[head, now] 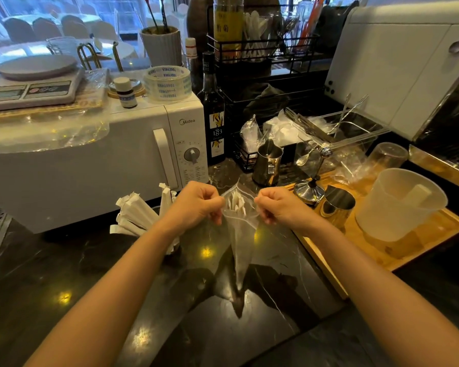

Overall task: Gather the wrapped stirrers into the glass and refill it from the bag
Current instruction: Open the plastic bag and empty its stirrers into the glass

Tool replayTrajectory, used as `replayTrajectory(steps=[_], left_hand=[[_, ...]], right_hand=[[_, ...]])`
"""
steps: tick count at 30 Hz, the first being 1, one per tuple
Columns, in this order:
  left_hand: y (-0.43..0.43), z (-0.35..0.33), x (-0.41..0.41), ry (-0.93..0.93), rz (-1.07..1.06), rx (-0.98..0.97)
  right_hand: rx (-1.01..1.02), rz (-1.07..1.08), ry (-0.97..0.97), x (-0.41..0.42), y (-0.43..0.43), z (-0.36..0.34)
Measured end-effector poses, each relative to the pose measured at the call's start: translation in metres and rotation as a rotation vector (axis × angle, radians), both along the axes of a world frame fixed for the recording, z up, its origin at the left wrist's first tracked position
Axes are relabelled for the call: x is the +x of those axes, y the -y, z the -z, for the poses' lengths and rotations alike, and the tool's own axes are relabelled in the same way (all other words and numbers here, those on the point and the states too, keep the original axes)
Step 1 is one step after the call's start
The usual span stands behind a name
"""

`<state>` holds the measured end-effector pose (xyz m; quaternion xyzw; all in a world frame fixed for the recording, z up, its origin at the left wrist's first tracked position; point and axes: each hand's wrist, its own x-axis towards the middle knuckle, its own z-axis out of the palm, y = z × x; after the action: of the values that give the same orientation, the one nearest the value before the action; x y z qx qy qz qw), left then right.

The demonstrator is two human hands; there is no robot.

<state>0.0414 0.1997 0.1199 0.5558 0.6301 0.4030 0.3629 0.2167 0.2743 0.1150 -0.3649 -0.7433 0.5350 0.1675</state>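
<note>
A clear plastic bag point(239, 242) hangs upright over the dark counter, with white wrapped stirrers point(236, 203) showing at its mouth. My left hand point(196, 203) pinches the bag's left rim and my right hand point(278, 205) pinches its right rim, holding the mouth apart. Left of my left forearm a fan of white wrapped stirrers point(137, 214) sticks up and outward. The glass that holds them is mostly hidden behind my forearm; only a dark base point(174, 251) shows.
A white microwave point(96, 157) stands behind the stirrers. At right, a wooden tray point(382, 250) carries a frosted plastic jug point(398, 205), steel cups point(338, 205) and a lidded steel pot point(309, 190). A syrup bottle point(214, 120) and a steel pitcher point(268, 164) stand further back.
</note>
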Motion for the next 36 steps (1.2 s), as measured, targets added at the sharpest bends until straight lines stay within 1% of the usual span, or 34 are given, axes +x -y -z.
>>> replayTrajectory(steps=[5, 8, 14, 19, 21, 22, 24, 26, 28, 32, 34, 36], left_hand=[[-0.002, -0.01, -0.009, -0.146, -0.045, 0.031], [-0.006, -0.017, -0.006, -0.226, -0.028, 0.037], [-0.014, -0.03, -0.001, -0.353, 0.053, 0.063], [-0.02, -0.047, 0.01, -0.558, 0.179, 0.154], [-0.022, -0.057, 0.017, -0.642, 0.217, 0.206], [-0.024, -0.061, 0.02, -0.679, 0.234, 0.228], [-0.026, -0.068, 0.026, -0.757, 0.265, 0.262], [-0.027, -0.073, 0.03, -0.836, 0.291, 0.276], [-0.027, -0.077, 0.034, -0.9, 0.322, 0.292], [-0.022, -0.082, 0.048, -1.029, 0.457, 0.32], [-0.016, -0.08, 0.057, -1.118, 0.498, 0.351], [-0.007, -0.075, 0.062, -1.181, 0.557, 0.458]], right_hand=[[0.083, -0.055, 0.232, 0.017, -0.008, -0.01], [0.085, -0.088, 0.318, 0.025, -0.008, -0.012], [0.057, -0.13, 0.366, 0.036, -0.01, -0.016], [-0.004, -0.193, 0.362, 0.047, -0.012, -0.015], [-0.1, -0.182, 0.289, 0.051, -0.012, -0.013], [-0.187, -0.159, 0.231, 0.053, -0.013, -0.011], [-0.448, -0.116, 0.08, 0.055, -0.016, -0.005], [-0.719, -0.129, -0.107, 0.053, -0.016, 0.003], [-0.885, -0.109, -0.219, 0.048, -0.016, 0.011], [-1.062, -0.032, -0.349, 0.035, -0.014, 0.025], [-1.097, -0.014, -0.426, 0.027, -0.007, 0.025], [-1.113, -0.018, -0.462, 0.02, -0.003, 0.025]])
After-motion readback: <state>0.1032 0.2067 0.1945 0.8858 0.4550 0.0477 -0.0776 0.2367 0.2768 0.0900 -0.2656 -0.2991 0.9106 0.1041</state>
